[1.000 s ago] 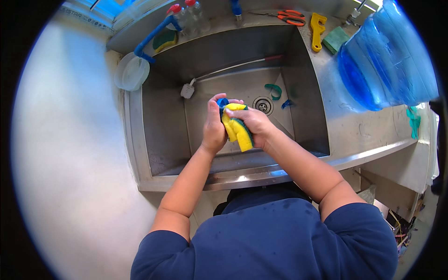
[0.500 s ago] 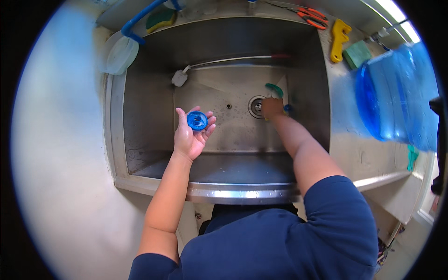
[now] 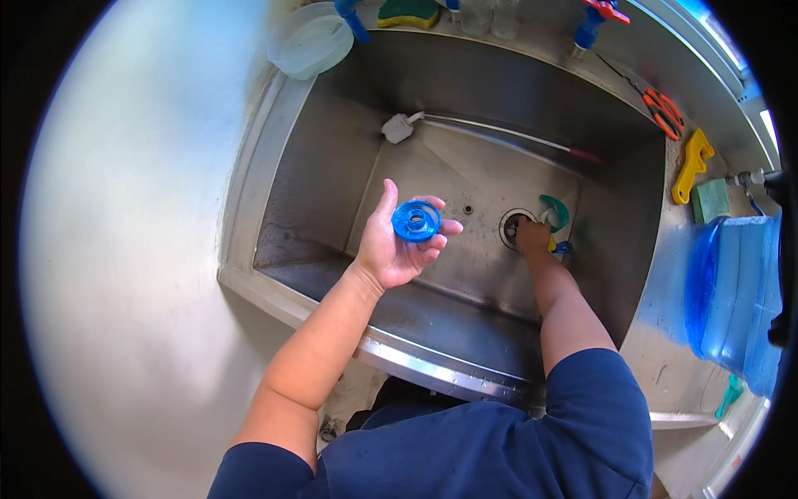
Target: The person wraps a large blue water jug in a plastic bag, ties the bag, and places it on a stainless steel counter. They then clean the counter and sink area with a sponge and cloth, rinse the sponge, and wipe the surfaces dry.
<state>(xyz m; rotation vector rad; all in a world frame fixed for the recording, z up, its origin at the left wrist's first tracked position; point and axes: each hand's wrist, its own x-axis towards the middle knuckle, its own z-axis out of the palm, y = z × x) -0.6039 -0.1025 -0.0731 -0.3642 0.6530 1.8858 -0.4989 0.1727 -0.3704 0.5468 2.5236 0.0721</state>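
My left hand [image 3: 387, 254] is held palm up above the sink, its thumb pointing up. A round blue plastic cap [image 3: 407, 233] with a hole through its middle rests on its palm and fingers. At the right of the sink floor, my right hand [image 3: 532, 237] reaches down to the drain [image 3: 508, 218], its fingers curled at the rim. Whatever those fingers hold is hidden. Beside that hand lie a curved green piece [image 3: 559, 214] and a small blue piece [image 3: 564, 248]. A bit of yellow shows against the hand.
A white-headed brush [image 3: 399, 127] with a long thin handle lies along the sink's back. Around the steel sink are a plastic tub [image 3: 309, 41], a sponge [image 3: 409, 12], a blue tap [image 3: 588, 29], orange-handled scissors [image 3: 662, 112], a yellow tool [image 3: 692, 166], a green block [image 3: 711, 201] and a large blue bottle [image 3: 731, 291].
The whole view has turned and shifted, so the sink sits tilted and further right. My right hand has shifted onto the drain's edge. The blue cap stays in my left hand.
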